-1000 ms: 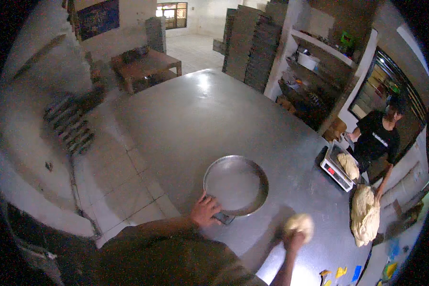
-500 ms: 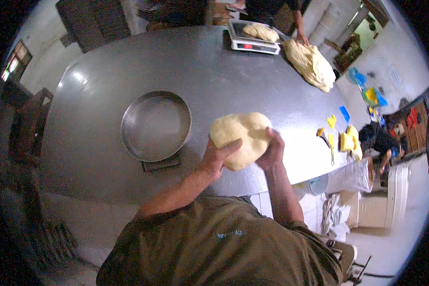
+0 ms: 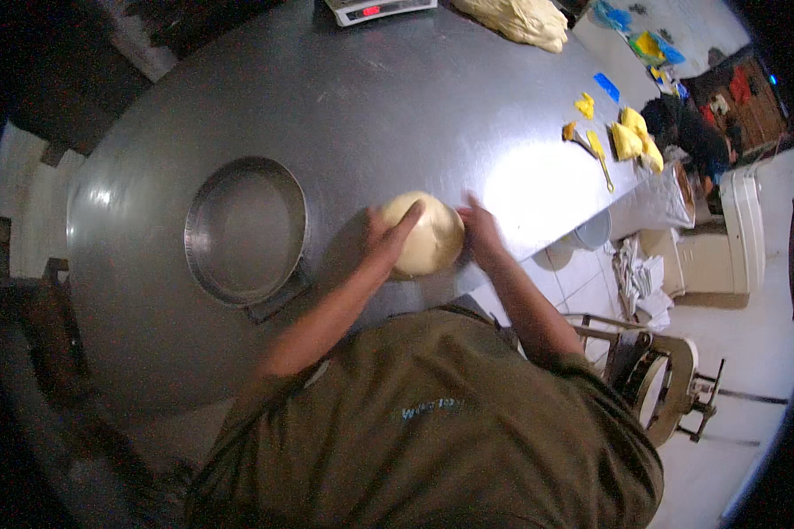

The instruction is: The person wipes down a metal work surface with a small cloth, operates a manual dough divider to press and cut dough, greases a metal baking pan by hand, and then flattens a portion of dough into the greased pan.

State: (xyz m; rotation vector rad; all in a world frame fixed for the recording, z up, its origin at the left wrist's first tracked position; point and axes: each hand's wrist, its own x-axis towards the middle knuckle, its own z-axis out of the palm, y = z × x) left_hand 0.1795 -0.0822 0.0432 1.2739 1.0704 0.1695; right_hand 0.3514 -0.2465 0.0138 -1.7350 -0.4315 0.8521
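Near the frame's centre, a round ball of pale dough [image 3: 425, 236] sits on the steel table [image 3: 432, 106], cupped between both hands — the left hand [image 3: 388, 231] draped over its left side, the right hand [image 3: 482, 227] pressed flat against its right. Left of them lies a round metal pan [image 3: 245, 229]; farther up, a dough mass [image 3: 519, 18] beside a scale [image 3: 375, 9].

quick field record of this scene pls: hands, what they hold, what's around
left hand: cupped on the left side of the round pale yellow dough ball
right hand: pressed on its right side
surface: shiny round metal table
beside: round shallow metal pan, left of the dough
far edge: digital scale, large dough heap
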